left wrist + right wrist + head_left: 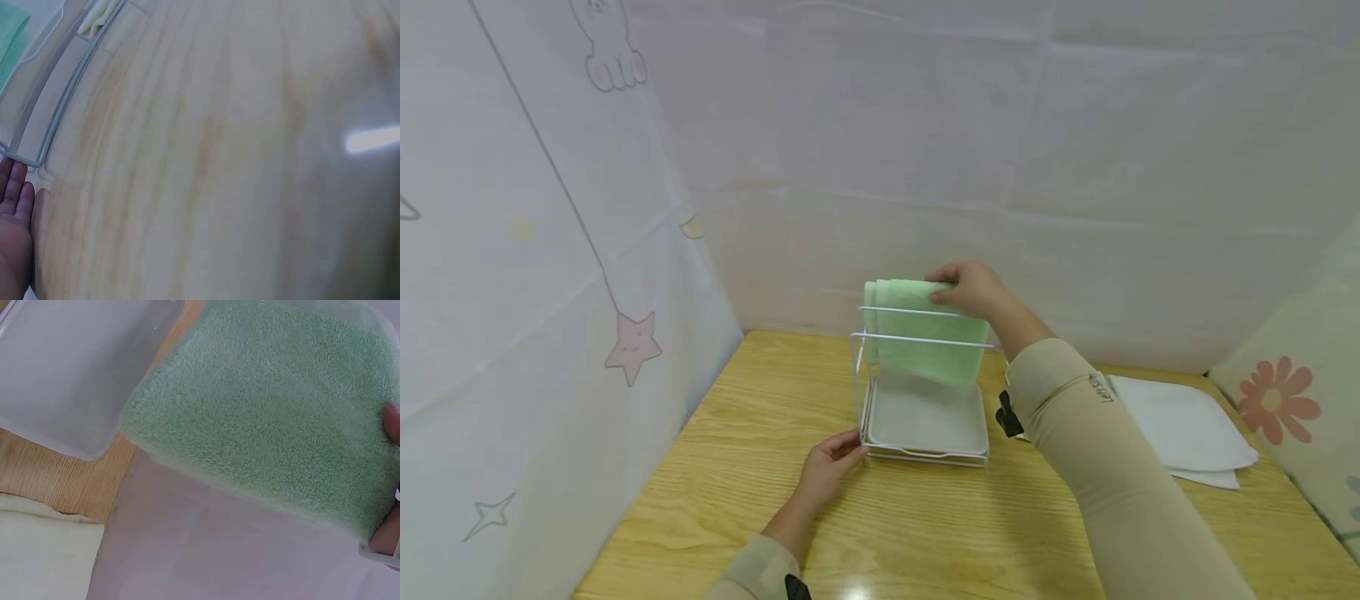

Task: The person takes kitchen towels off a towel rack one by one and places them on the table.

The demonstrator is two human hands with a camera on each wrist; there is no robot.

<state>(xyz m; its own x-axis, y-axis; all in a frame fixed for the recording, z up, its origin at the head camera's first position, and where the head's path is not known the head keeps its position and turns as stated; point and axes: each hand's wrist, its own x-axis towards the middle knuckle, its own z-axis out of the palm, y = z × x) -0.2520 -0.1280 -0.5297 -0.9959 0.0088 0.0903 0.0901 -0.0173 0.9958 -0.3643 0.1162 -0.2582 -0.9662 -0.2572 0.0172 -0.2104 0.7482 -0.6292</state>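
A folded light green towel (928,333) hangs upright behind the upper white bars of a wire rack (925,340). My right hand (973,292) pinches its top edge near the right corner. In the right wrist view, the fluffy towel (262,419) fills much of the picture, with fingertips at its right edge. A shallow pale grey tray (928,414) sits in the rack's base, below the towel. My left hand (827,467) holds the rack's front left bottom corner. In the left wrist view, the fingers (15,187) touch that corner's wire.
White folded cloths (1180,425) lie at the right of the wooden table (737,467). A pale yellow cloth (50,556) lies beside the rack, mostly behind my right arm in the head view. Patterned fabric (887,167) hangs behind the table and at both sides.
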